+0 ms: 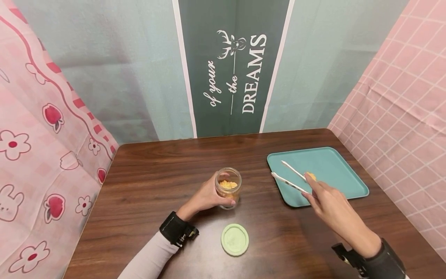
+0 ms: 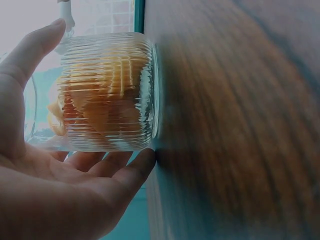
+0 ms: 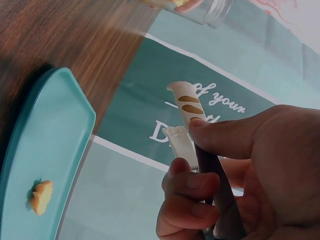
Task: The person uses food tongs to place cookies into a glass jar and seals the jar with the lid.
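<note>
Near the middle of a brown wooden table (image 1: 156,186), the left hand (image 1: 205,197) curls around a ribbed glass jar (image 1: 228,188), thumb on one side and fingers on the other. The jar stands upright with its mouth open and yellow-orange snack pieces (image 1: 228,184) inside. In the left wrist view the fingers (image 2: 115,172) wrap the jar's ribbed wall (image 2: 107,90) and its base meets the wood.

Toward the table's near edge, just in front of the jar, a round pale green lid (image 1: 235,239) lies flat, apart from the jar.

Further right, a teal tray (image 1: 334,162) sits by the table's right edge. The right hand (image 1: 331,205) hovers over the tray's near left corner, pinching a pair of white tongs (image 1: 290,176) between thumb and fingers. The tong arms stand apart, their tips pointing toward the far left of the tray and gripping nothing. One small yellow piece (image 3: 41,196) lies on the tray; in the head view it shows just past the fingertips.

Risks, as a judgement: the piece on the tray looks small and light, so the smooth tong tips could let it slip or crush it if squeezed hard. The jar's mouth looks narrow, so a piece carried over could catch the rim and fall on the table. If the left hand's grip loosens, a nudge from the tongs could tip the jar. The lid lies close to the left forearm's (image 1: 153,255) path and could get swept off the near edge.
</note>
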`<state>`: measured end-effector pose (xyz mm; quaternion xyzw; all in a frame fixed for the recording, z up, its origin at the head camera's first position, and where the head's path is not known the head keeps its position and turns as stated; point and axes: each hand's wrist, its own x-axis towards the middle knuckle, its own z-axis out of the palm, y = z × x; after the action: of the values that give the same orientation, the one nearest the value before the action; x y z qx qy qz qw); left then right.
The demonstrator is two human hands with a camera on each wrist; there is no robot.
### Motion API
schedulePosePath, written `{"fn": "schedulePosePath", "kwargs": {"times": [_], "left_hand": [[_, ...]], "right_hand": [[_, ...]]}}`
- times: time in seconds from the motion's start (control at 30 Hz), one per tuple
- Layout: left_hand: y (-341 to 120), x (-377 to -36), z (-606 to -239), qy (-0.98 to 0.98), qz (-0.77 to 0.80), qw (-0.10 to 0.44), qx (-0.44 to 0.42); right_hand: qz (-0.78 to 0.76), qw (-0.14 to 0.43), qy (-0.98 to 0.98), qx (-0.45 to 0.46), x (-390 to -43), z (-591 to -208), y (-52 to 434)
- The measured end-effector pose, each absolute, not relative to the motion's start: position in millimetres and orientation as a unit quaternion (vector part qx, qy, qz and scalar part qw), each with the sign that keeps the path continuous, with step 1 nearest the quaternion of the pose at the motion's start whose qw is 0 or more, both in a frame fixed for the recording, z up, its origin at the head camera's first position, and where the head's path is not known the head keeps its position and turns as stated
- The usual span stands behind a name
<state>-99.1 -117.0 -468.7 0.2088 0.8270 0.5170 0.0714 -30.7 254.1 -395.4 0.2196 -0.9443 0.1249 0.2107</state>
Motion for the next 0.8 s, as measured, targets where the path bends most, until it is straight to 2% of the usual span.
{"fn": "schedulePosePath", "kwargs": {"times": [0.8], "left_hand": [[-117.7,-99.7,-469.5,0.823,0.522,0.074,0.209]], "right_hand": [[0.109,0.208,-0.951,0.203,-32.3,-403.2,274.7]]}}
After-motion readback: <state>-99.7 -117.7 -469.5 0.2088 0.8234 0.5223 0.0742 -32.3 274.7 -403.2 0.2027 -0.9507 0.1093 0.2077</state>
